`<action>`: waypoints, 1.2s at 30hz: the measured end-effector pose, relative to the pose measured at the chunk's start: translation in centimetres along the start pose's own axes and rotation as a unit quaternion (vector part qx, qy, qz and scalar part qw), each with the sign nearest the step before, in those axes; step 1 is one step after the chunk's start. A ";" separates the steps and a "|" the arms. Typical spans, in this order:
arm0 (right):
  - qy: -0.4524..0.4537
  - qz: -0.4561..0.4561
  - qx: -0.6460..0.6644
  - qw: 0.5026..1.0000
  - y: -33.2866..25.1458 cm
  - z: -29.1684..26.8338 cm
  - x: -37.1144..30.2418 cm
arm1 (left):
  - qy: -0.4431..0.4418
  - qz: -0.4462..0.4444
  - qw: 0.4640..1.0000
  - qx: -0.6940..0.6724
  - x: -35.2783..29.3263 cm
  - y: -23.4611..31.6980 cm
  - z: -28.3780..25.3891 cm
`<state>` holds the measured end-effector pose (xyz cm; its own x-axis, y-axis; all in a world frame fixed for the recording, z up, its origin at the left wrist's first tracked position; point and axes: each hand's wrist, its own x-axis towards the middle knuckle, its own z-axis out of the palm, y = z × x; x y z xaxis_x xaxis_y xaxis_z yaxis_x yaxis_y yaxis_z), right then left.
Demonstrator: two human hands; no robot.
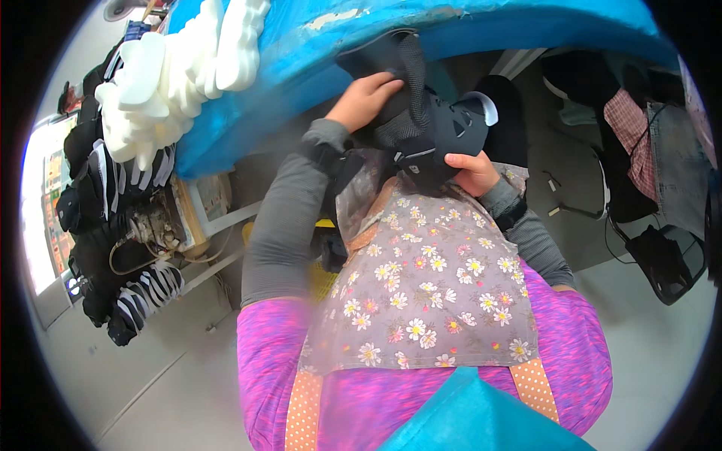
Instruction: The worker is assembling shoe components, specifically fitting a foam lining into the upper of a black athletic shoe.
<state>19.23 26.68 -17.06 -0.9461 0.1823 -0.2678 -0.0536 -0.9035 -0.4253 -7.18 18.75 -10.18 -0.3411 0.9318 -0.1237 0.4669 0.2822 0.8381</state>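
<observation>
1. From my feed, the black shoe upper (421,124) sits at about 12 o'clock, held up against the front edge of the blue tabletop (316,52), just above the flowered apron (429,293).
2. My left hand (366,98) lies at 11 o'clock, fingers curled over the top of the upper where the mesh strip (412,83) runs down. It is grasping the upper, partly closed, not clenched.
3. My right hand (472,171) is at 1 o'clock, cupped under the lower side panel, thumb on the outer face. It too grips the upper; the fingers underneath are hidden, so I cannot tell how tightly.
4. I judge the work in hand to be handling or shaping this upper between both hands. To do it well I would keep the left steady as the anchor, let the right carry the weight from below, and keep the mesh flat, not twisted.
5. White foam pieces (173,75) are stacked on the tabletop at 10 o'clock, well apart. Black and striped uppers (135,293) pile up at 9 o'clock.
</observation>
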 end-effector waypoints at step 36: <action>0.053 -0.031 0.035 0.997 -0.7 1.0 0.1 | 0.192 0.056 0.958 0.206 1.8 1.9 4.7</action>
<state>18.83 26.89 -15.91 -0.9013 0.2758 -0.3341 -0.1374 -0.9134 -0.3832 -3.03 22.09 -11.29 -0.5084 0.8312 0.2250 0.7735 0.3259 0.5436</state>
